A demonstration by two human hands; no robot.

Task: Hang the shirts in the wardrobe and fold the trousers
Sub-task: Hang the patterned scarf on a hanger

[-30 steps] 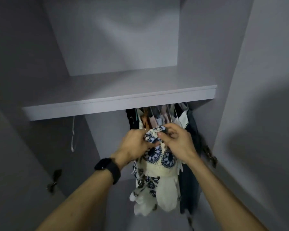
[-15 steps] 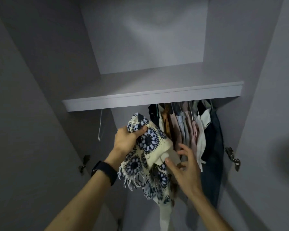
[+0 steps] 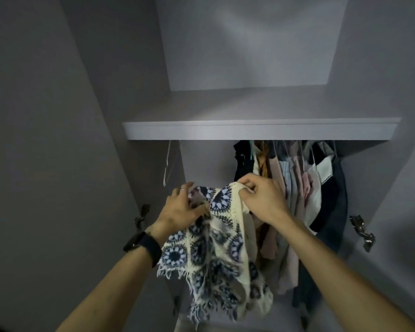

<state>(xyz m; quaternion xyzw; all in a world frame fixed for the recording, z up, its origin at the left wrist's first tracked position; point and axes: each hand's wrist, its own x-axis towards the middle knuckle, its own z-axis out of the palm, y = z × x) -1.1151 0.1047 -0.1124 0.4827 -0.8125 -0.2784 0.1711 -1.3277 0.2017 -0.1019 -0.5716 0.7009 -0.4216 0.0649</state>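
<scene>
Both hands hold up the crochet shirt (image 3: 216,255), which is cream with blue flower rings. The left hand (image 3: 180,209) grips a bunch of the top edge, with its fingers (image 3: 185,188) curled over the cloth. The right hand (image 3: 261,200) pinches the other end of that edge, its fingers (image 3: 246,182) bent tight on the cream trim. So the top edge runs sideways from one hand to the other. The rest of the shirt hangs down below the fingers, with the fringe at the bottom.

I cannot tell if a hanger is inside the shirt, as none shows at the fingers. The rail is hidden under the shelf (image 3: 249,131), which sits above and beyond both hands. The row of hung clothes (image 3: 295,188) is just behind the right fingers and goes on to the right of them. The bare gap is up above the left fingers. A white hanger (image 3: 167,164) hangs there alone, up and a little to the left of them. The left hand is the nearer one to it.

I think the next move has to go up and away from the person, into that gap, with the top edge kept level so the shirt does not slip
</scene>
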